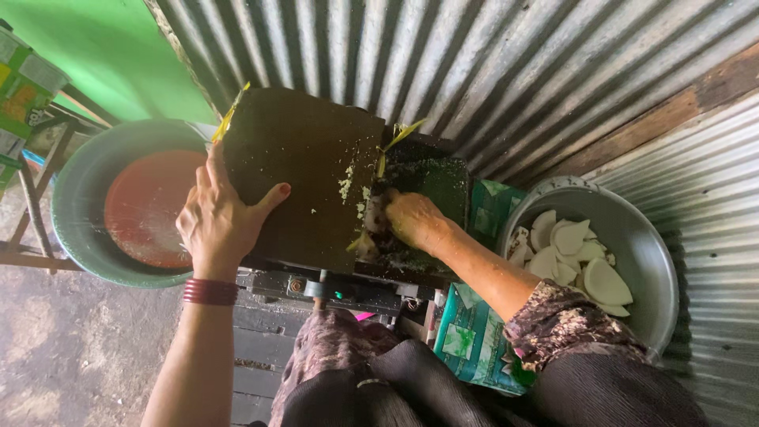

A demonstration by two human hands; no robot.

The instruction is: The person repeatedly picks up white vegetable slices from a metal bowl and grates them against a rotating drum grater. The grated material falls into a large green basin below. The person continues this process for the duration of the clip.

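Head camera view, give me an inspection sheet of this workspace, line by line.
Surface: dark grating machine flecked with white shreds.
Job's things: dark flat cover board under left hand; right hand presses a white piece into the machine's opening.
Clutter: grey metal bowl of white coconut pieces on the right; green basin holding a red-brown dish on the left; green printed sacks.
Hands: both bare; red bangles on left wrist.
Cables: nothing seen.
Surroundings: corrugated metal walls, dirt floor.

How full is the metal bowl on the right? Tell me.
Partly full. The metal bowl holds a loose pile of white coconut pieces on its left side, while much of its bare grey inside shows.
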